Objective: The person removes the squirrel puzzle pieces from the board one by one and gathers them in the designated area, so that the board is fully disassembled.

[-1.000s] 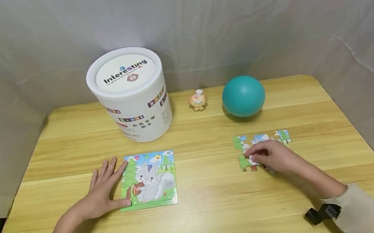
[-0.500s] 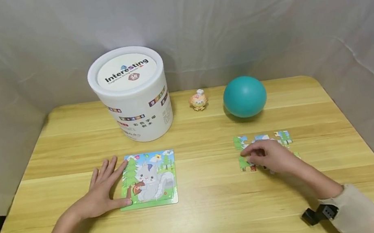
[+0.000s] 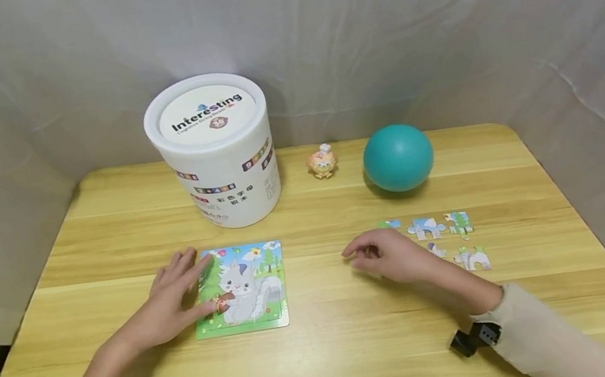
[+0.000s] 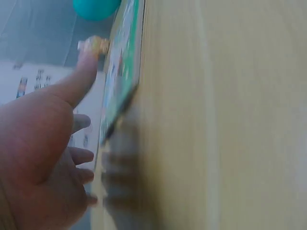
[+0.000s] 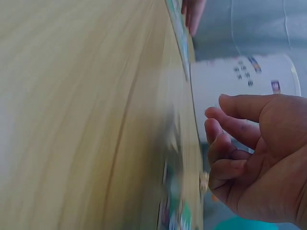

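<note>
On the left half of the wooden table, a square squirrel picture board lies flat, a green border showing along its near side. The left hand extends over the board's left edge, fingers spread and thumb set wide; in the head view the thumb tip overlaps the printed acorn, but contact with the board cannot be confirmed. The right hand is positioned between the board and several loose puzzle pieces, partly covering them from view. Its thumb and index fingertip stand close together with a gap between them; the remaining fingers are curled toward the palm. The pieces lie on the right half of the table. Behind the board stands an upright white tub, its lid printed "Interesting". To the right of the tub, in order, are a small figurine and a teal ball, the latter beyond the pieces. Each beige sleeve carries a black wrist camera at the cuff.
</note>
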{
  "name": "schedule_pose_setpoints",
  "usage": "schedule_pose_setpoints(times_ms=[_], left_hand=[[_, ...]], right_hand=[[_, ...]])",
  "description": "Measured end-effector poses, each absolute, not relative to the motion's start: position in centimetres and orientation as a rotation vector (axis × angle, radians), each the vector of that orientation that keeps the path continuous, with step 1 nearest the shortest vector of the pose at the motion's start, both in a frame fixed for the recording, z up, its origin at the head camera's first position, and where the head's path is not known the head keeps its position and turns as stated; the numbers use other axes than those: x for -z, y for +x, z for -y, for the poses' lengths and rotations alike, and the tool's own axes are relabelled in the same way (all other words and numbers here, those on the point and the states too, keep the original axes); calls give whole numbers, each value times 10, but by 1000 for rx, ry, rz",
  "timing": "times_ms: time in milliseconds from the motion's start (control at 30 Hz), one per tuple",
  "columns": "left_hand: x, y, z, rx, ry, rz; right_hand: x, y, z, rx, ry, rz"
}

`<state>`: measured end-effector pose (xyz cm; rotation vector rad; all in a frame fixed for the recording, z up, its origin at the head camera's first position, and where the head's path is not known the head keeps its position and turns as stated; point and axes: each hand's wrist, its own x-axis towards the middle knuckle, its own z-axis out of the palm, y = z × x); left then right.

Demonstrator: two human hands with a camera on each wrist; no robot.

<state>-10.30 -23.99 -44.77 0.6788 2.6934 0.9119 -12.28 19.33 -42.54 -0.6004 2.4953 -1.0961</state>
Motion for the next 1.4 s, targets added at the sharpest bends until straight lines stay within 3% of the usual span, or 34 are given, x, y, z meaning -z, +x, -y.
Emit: schedule_pose_setpoints(times_ms=[600,900,1400], left_hand=[[454,-94,196,-659,927,-2663],[476,-96,200,-621,1031,-2714],[472,-93,197,-608,1004,-2699]], right_hand=[[433,-128,-98,1040,-775,-2355],[444,-126,-82,1000,-819,-2349],[444,-121,-69,1020,-753,-2336]])
